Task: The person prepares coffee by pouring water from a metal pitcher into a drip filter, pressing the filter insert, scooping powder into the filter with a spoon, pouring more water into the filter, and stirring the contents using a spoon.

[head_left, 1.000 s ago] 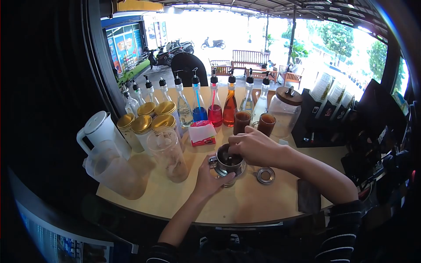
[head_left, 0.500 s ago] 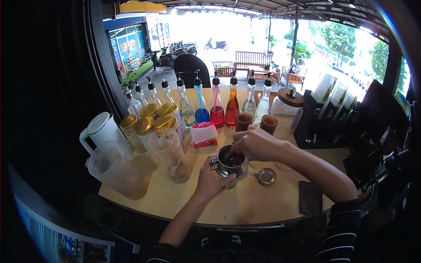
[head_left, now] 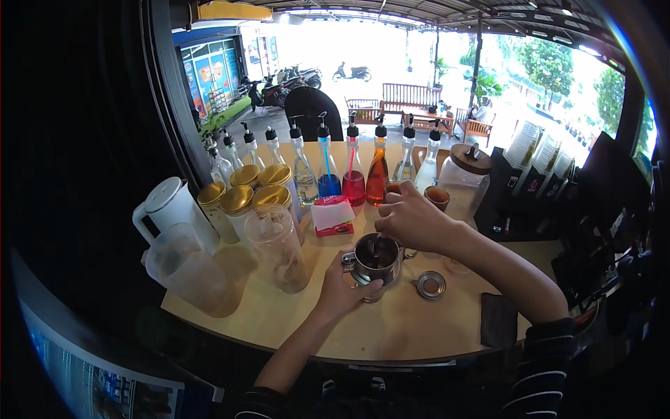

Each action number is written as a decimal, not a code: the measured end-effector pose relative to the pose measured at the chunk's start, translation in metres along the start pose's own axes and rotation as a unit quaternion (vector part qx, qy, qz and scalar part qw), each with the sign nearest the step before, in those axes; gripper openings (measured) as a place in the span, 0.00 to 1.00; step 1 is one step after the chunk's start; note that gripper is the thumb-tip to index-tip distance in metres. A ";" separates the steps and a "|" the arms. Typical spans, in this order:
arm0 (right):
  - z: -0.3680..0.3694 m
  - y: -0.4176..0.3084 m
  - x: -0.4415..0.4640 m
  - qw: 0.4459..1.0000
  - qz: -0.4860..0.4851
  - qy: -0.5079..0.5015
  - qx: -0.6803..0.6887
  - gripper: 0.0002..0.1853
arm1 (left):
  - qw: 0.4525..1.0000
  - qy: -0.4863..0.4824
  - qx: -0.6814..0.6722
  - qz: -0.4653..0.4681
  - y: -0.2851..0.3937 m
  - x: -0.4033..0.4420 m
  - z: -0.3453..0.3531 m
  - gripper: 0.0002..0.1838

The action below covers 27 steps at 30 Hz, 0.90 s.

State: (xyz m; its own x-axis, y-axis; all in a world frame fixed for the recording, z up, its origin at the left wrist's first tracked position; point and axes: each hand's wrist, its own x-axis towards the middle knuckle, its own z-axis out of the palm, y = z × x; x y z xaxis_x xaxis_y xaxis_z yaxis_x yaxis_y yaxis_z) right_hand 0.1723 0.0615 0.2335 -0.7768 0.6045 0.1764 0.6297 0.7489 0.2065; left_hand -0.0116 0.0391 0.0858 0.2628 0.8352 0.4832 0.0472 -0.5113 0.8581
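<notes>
A metal cup [head_left: 366, 269] with dark contents rests on top of a clear glass, which is partly hidden below it. Around the cup's left and front side wraps my left hand [head_left: 340, 290], its thumb near the metal rim at the base. My right hand [head_left: 412, 221] is closed above the cup's right edge, pinching a thin metal utensil [head_left: 375, 246] whose lower end is inside the cup. To the right, a round metal lid [head_left: 430, 285] lies on the wooden counter [head_left: 335, 339].
Behind stand pump bottles [head_left: 353, 181], a red tissue pack [head_left: 333, 215] and brown glasses [head_left: 437, 198]. On the left are gold-lidded jars [head_left: 237, 199], a white jug [head_left: 174, 206] and clear pitchers [head_left: 183, 269]. A dark cloth [head_left: 499, 319] lies at the right front edge.
The whole view has shifted, moving the scene slightly rightward in the picture. My right hand and the utensil have changed position slightly over the cup; my left hand keeps its hold.
</notes>
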 end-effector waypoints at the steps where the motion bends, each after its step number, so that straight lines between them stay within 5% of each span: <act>1: 0.000 -0.001 0.001 0.998 0.014 0.002 -0.067 0.04 | 1.000 -0.001 -0.001 0.000 0.001 0.000 0.000 0.40; 5: 0.011 -0.005 -0.004 0.994 0.018 0.093 -0.053 0.04 | 1.000 -0.001 -0.003 -0.001 0.000 0.000 0.000 0.40; 7: 0.003 -0.011 -0.006 0.993 0.026 0.027 0.113 0.03 | 1.000 -0.001 -0.001 -0.001 -0.002 0.000 0.000 0.40; 11: -0.014 0.003 -0.003 0.994 0.013 -0.073 0.084 0.02 | 1.000 0.002 -0.002 0.009 -0.007 0.000 0.000 0.40; 14: -0.005 0.000 0.002 0.996 -0.040 0.018 0.075 0.04 | 0.999 -0.029 -0.032 -0.008 -0.006 0.004 -0.003 0.41; 15: -0.009 -0.002 0.003 0.995 -0.044 -0.023 0.085 0.04 | 0.999 -0.029 -0.032 -0.008 -0.006 0.007 -0.006 0.41; 20: -0.013 0.001 0.008 0.993 -0.050 -0.069 0.079 0.04 | 0.973 -0.227 -0.020 -0.035 -0.008 0.030 -0.029 0.46; 24: -0.018 0.004 0.005 0.992 -0.051 -0.092 0.073 0.05 | 0.969 -0.232 -0.057 -0.065 -0.003 0.030 -0.031 0.53; 26: -0.010 0.010 -0.001 0.993 -0.055 -0.091 0.051 0.04 | 0.993 -0.088 -0.016 0.073 -0.010 0.019 -0.022 0.53; 27: -0.007 0.010 -0.002 0.994 -0.055 -0.089 0.028 0.03 | 0.993 -0.088 -0.015 0.072 -0.010 0.008 -0.017 0.53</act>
State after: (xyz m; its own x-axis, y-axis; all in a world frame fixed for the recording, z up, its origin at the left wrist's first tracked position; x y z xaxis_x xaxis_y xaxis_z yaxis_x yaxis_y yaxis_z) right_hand 0.1807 0.0658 0.2423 -0.8330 0.5529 -0.0186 0.5433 0.8240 0.1610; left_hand -0.0262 0.0546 0.0844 0.4292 0.7045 0.5653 -0.0305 -0.6142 0.7886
